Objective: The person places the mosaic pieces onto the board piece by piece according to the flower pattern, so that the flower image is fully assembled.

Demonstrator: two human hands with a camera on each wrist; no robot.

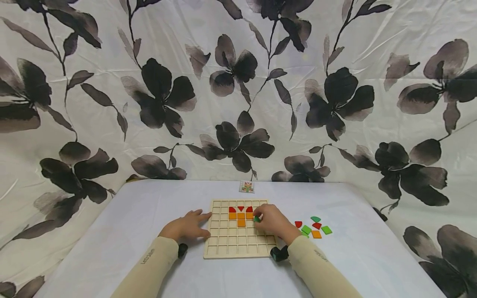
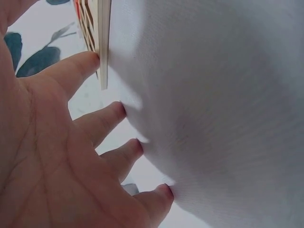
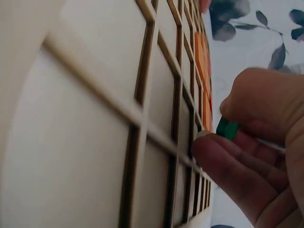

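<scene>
A wooden grid board [image 1: 227, 244] lies on the white table, with red and orange tiles [image 1: 240, 214] set in its upper cells. My right hand [image 1: 271, 221] pinches a small green tile [image 1: 256, 219] over the board, just right of the orange tiles. The right wrist view shows the green tile [image 3: 227, 128] held between fingertips [image 3: 223, 156] close above the grid [image 3: 142, 114]. My left hand [image 1: 188, 225] rests flat on the table, its straight fingers touching the board's left edge [image 2: 104, 57].
Several loose green, red and orange tiles [image 1: 314, 227] lie on the table right of the board. A small pattern card [image 1: 246, 187] stands behind the board. A floral cloth [image 1: 238, 82] hangs as backdrop around the table.
</scene>
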